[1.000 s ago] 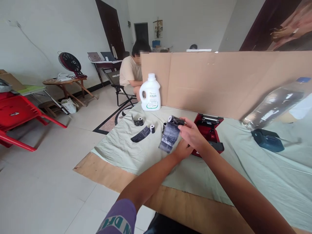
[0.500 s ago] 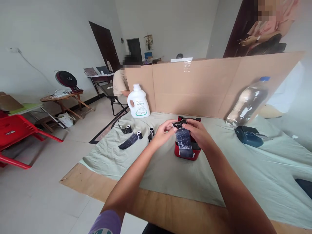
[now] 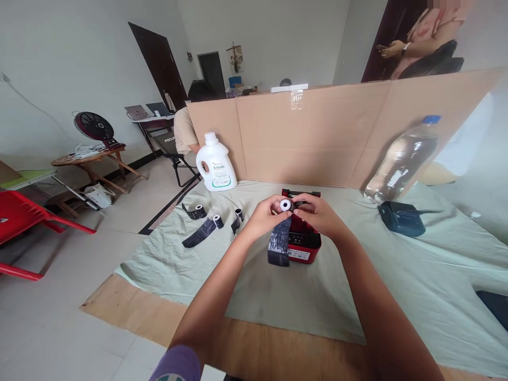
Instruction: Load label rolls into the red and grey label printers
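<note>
Both my hands hold a small paper roll (image 3: pixel 286 205), its white end and core hole facing me. From it hangs a loose strip covered in dark print. My left hand (image 3: pixel 265 218) grips the roll's left side, and my right hand (image 3: pixel 319 216) pinches its right side with thumb and fingers. Below and behind my hands stands a small red printer (image 3: pixel 311 255) with its lid raised; the hands and strip partly cover it. To the left on the cloth lie more rolls with dark printed strips: one roll (image 3: pixel 217 221), another roll (image 3: pixel 200 211), and a third roll (image 3: pixel 238 213).
A green cloth (image 3: pixel 293 301) covers the wooden board (image 3: pixel 154 312). Behind it stands a cardboard screen (image 3: pixel 309 137), with a white jug (image 3: pixel 217 164) at left and a large clear bottle (image 3: pixel 405 159) at right. A dark device (image 3: pixel 401 218) lies near the bottle. Two people are beyond the screen.
The roll has turned so its white end faces me, and its strip has swung left, uncovering more of the printer's front. My view has shifted slightly.
</note>
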Demonstrator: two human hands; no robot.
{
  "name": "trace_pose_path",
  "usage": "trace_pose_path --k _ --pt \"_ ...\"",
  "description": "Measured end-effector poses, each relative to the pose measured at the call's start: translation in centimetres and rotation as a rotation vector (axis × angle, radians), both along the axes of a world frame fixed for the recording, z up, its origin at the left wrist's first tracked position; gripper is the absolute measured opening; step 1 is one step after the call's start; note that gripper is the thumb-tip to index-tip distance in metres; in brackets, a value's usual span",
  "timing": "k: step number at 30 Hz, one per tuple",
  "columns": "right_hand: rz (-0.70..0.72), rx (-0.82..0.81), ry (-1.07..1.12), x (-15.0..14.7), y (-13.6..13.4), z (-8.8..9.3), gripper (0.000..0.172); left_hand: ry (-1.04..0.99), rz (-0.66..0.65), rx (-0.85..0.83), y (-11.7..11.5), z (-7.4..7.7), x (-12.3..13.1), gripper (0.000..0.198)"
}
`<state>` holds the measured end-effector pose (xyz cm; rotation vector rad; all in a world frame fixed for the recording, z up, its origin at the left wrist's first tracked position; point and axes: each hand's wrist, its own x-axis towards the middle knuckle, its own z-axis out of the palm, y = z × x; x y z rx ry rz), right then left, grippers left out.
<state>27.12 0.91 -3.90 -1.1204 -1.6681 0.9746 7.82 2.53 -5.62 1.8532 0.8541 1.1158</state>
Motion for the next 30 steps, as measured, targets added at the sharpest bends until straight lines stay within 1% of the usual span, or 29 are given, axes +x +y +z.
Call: trace_pose_path --k 2,4,6,9,11,13,15,16,18,20,22,25,27,30 --pt "0.01 -0.092 0.071 -0.2 0.0 0.1 0.028 0.12 0.107 0.117 -0.4 0.2 0.1 0.03" --pt "0.049 -0.146 0.108 -0.4 -0.3 0.4 0.029 0.262 0.192 0.229 -1.0 0.6 0.4 0.034" --pt "0.081 -0.155 0.073 -0.5 -0.6 0.8 0.028 0.377 0.227 0.314 -1.7 0.9 0.7 0.038" --pt "0.075 -0.164 0.01 -0.7 -0.8 0.9 0.024 0.491 0.219 0.371 -2.5 1.1 1.3 0.04" --pt "0.039 -0.164 0.053 -0.6 -0.6 0.6 0.024 0.543 0.192 0.371 -2.9 1.1 1.5 0.039" --pt "-0.025 -0.172 0.117 -0.4 -0.2 0.2 0.036 0.565 0.183 0.345 -3.1 1.1 1.5 0.042" --pt "-0.071 -0.198 0.148 0.0 0.1 -0.3 0.051 0.574 0.214 0.294 -3.1 1.1 1.4 0.051" --pt "-0.064 -0.212 0.139 0.2 0.2 -0.5 0.056 0.58 0.239 0.254 -3.0 1.0 1.3 0.054" --pt "-0.022 -0.21 0.083 0.5 0.3 -0.8 0.06 0.608 0.265 0.148 -2.9 1.1 1.1 0.053" --pt "-0.025 -0.163 -0.026 0.7 0.3 -1.2 0.06 0.624 0.228 0.041 -3.0 1.2 0.9 0.05" --pt "-0.047 -0.078 -0.212 0.9 0.2 -1.6 0.059 0.607 0.132 -0.042 -3.3 1.6 0.7 0.05" --pt "-0.022 0.06 -0.511 0.7 0.1 -2.3 0.054 0.633 -0.003 -0.114 -4.4 2.4 0.5 0.051" --pt "-0.023 0.092 -0.613 0.3 0.1 -2.7 0.053 0.742 -0.043 -0.086 -5.2 2.8 0.4 0.045" --pt "-0.057 0.085 -0.667 -0.2 0.5 -3.0 0.057 0.91 -0.071 0.01 -6.1 3.0 0.4 0.037"
